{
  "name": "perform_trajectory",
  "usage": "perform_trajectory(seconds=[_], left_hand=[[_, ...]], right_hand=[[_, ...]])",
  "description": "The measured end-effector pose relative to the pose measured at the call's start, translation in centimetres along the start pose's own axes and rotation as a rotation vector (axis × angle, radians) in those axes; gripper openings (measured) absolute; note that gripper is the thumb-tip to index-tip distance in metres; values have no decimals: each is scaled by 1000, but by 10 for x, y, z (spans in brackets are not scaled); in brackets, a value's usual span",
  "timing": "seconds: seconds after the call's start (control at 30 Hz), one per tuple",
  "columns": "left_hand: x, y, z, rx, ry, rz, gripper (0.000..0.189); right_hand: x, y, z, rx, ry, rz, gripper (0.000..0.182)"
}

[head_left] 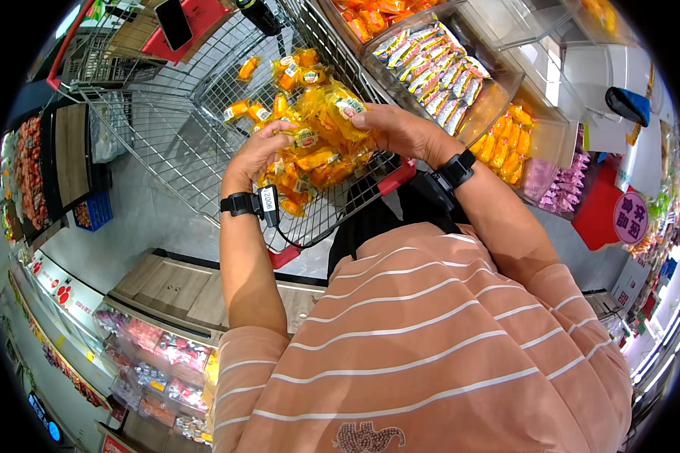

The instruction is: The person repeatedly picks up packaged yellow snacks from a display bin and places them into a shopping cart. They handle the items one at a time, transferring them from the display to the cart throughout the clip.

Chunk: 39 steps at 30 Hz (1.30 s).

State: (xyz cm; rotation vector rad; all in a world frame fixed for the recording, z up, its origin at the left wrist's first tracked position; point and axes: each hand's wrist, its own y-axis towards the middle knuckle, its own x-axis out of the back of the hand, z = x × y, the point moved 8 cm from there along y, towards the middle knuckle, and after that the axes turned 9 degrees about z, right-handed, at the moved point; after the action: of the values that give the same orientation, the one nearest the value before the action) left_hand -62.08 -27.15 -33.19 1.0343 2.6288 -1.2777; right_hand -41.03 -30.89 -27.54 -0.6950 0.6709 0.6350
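Note:
Between my two hands is a heap of yellow-wrapped snack packets [323,122], above the wire shopping cart [164,147]. My right hand [399,130] grips the near side of the heap, its thumb pressed on a packet with a printed label. On the other side, the bent fingers of my left hand [258,150] hold a packet by its edge; some fingertips are hidden among the wrappers. More orange-yellow packets [300,71] lie loose in the cart beyond my hands, and others [294,192] are just below them. Both wrists wear black straps with small devices.
A black phone [174,24] rests on the cart's red child-seat panel [201,22]. Close on the right stand clear bins of silver-and-yellow wrapped snacks [436,73] and orange packets [504,141]. Wooden cabinets [175,283] and candy bins [164,368] are at lower left.

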Motion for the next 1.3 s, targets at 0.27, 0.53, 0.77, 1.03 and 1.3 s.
perform_trajectory(seconds=[0.27,0.53,0.77,1.03,1.3], left_hand=[[-10,1,-13,-52,-16,61,35],[-20,25,-21,-175,-321,83,34],[47,94,74,69,483,-165,43],[24,143,162,361,1041,-48,44],[5,138,169,505,991,58,63]], right_hand=[[-2,-1,-4,-34,9,-14,57],[10,0,-16,-17,104,-9,51],[22,-10,-10,9,159,-56,44],[17,-20,-2,65,238,-48,43],[19,-37,13,111,248,-50,45]])
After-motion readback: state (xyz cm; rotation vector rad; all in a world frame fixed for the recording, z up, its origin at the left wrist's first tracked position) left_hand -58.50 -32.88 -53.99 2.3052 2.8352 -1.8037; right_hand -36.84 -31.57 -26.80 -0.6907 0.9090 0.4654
